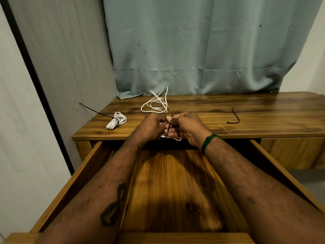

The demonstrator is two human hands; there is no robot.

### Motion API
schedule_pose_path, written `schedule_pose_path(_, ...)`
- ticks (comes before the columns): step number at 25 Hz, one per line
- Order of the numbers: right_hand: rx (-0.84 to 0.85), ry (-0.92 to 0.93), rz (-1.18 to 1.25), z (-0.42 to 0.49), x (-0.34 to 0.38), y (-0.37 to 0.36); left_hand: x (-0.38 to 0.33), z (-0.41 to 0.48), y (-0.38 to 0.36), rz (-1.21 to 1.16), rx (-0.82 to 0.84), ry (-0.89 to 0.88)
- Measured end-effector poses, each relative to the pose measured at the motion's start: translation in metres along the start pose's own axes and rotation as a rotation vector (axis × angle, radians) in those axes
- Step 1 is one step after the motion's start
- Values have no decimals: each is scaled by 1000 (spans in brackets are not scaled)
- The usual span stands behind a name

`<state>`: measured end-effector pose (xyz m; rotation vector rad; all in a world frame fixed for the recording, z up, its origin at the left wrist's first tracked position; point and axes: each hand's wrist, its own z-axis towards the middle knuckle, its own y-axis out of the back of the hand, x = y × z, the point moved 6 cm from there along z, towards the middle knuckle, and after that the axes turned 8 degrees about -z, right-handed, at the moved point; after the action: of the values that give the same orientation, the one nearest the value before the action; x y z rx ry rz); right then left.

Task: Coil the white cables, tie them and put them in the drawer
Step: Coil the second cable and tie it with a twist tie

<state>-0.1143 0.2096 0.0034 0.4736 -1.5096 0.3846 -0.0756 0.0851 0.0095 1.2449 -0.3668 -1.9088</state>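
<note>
Head view: both forearms reach over the open drawer [84,176] to the front edge of the bench [246,110].
Left grip [153,126]: clenched, fingers curled round one side of the coil [173,138].
Right grip [189,128]: clenched, thumb and forefinger pinch the tie [168,128]; lower fingers curl under the coil.
Coil: white, held between both grips above the bench edge, mostly hidden by the fingers.
Tie: black, runs upright across the coil between the two thumbs.
Tied coil [116,122]: white, lies on the bench left of the left grip, bound by a black tie whose tail [95,110] sticks out past the bench's left edge.
Loose cable [155,104]: white, uncoiled, lies on the bench behind the grips, near the curtain [202,50].
Spare tie [235,117]: black, curved, lies on the bench well right of the right grip.
Drawer: pulled out below the bench, wooden bottom in view.
Band [208,142]: green, on the right wrist.
</note>
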Motion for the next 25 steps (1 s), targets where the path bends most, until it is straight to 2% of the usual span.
schedule_pose_path(5,-81,43,10,4,2,13,-1,0,-7,-53,71,-22)
schedule_pose_path(8,-287,221,-240,7,13,27,-7,0,-9,-92,100,-11)
schedule_pose_path(9,-338,255,-234,5,18,32,-8,-1,-10,-105,114,-5)
schedule_pose_path(12,-364,275,70,3,24,50,-11,-6,-16,-97,197,43)
schedule_pose_path(15,-398,244,216,4,22,65,-19,-10,-23,-174,226,41)
schedule_pose_path(21,-394,208,311,5,15,67,-20,-8,-24,-227,240,102)
schedule_pose_path(25,-396,198,289,8,12,68,-23,-4,-26,-105,248,15)
